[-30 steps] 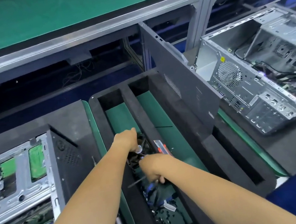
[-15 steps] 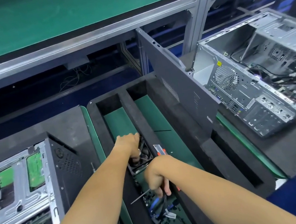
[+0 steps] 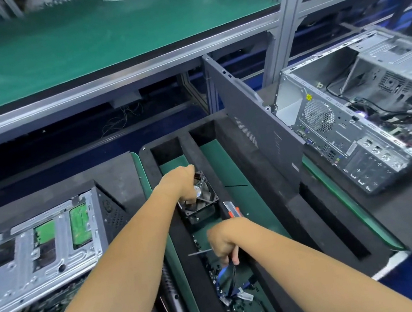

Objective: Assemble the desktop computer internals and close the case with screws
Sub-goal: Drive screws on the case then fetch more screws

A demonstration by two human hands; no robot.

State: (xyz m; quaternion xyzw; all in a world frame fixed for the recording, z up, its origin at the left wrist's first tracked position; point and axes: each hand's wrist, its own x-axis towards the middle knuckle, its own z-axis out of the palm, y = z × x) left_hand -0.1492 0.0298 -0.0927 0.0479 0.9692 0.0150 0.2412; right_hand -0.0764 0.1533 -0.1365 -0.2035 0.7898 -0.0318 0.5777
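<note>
Left hand [image 3: 181,186] reaches into the left compartment of the black foam tray [image 3: 226,136], fingers curled down onto a black case fan [image 3: 202,201], gripping its top edge. The fan sits tilted in the compartment, silver hub sticker showing just right of the hand. Right hand [image 3: 224,242] is nearer the camera over the same compartment, fingers clenched around a thin tool [image 3: 200,252]; its metal tip pokes out left of the fist, and an orange-and-dark bit shows below the knuckles. Under the right hand lie loose screws [image 3: 220,279] and blue cable pieces [image 3: 224,273] on the green tray floor. An orange-and-grey item [image 3: 232,209] lies on the foam divider just beyond the right wrist; cannot tell what it is. A dark side panel [image 3: 254,126] stands tilted against the tray's right side. Open computer case [image 3: 369,103] lies on its side at right on the dark surface, cables visible inside. A second chassis [image 3: 41,249] sits at left, metal drive cage up, green boards showing through. A black cylindrical tool [image 3: 174,303] lies in the gap left of the tray, partly hidden by the left forearm.
</note>
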